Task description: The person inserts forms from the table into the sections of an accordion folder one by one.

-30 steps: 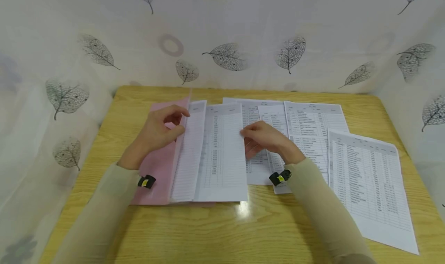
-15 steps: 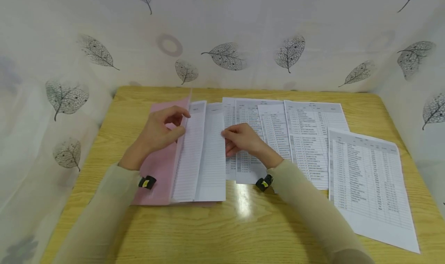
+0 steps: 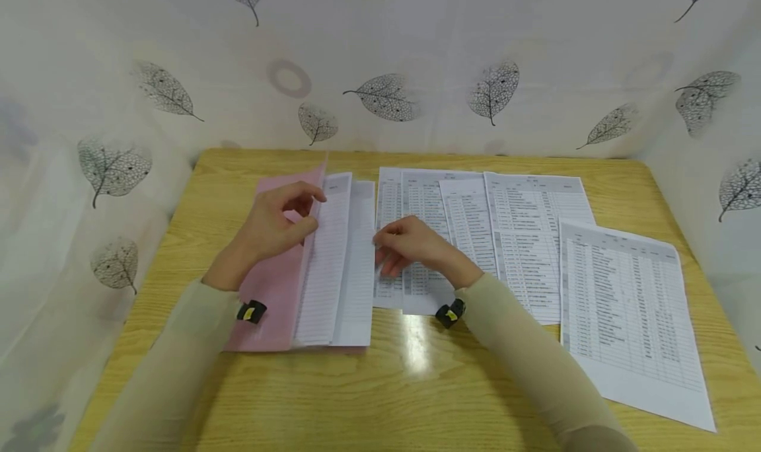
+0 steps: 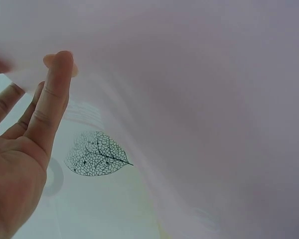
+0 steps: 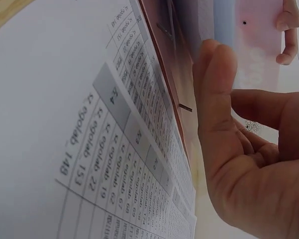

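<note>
A translucent pink folder (image 3: 267,300) lies on the left half of the wooden table in the head view. My left hand (image 3: 272,219) pinches the raised edge of its cover between thumb and index finger; the left wrist view shows the cover filling most of the frame. Printed sheets stand partly open to the right of that cover, the nearest a lined sheet (image 3: 328,267). Behind it, a white sheet (image 3: 357,293) shows as a narrow strip. My right hand (image 3: 413,244) pinches this strip's right edge, thumb and index tips together. The sheet's far side is hidden.
Right of the folder, several loose printed sheets overlap: a wide one (image 3: 425,297), a narrow slip (image 3: 472,224), another full sheet (image 3: 528,254), and a slanted one (image 3: 630,346) nearest the table's right edge. A leaf-patterned cloth (image 3: 428,55) hangs behind the table.
My right hand has moved left with the white sheet's edge, so less of that sheet shows and more of the loose sheets behind is uncovered. My left hand stays at the cover.
</note>
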The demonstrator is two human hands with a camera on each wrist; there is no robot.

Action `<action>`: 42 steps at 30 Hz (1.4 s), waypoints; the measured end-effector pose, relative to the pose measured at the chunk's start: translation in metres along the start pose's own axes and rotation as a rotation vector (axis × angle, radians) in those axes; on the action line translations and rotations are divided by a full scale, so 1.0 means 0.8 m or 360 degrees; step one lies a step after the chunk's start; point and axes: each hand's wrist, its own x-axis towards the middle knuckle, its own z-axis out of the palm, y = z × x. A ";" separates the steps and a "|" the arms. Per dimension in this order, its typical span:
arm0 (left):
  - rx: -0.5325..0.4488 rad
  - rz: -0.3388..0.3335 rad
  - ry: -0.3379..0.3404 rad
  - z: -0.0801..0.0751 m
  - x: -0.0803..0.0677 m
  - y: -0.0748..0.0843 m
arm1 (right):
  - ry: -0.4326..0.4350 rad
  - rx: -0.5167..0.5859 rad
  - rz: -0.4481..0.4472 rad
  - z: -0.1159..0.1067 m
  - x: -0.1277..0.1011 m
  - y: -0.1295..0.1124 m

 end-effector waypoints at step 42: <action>-0.0083 -0.0001 0.0009 -0.002 0.001 0.001 | 0.0167 0.0045 -0.0173 0.050 0.022 -0.010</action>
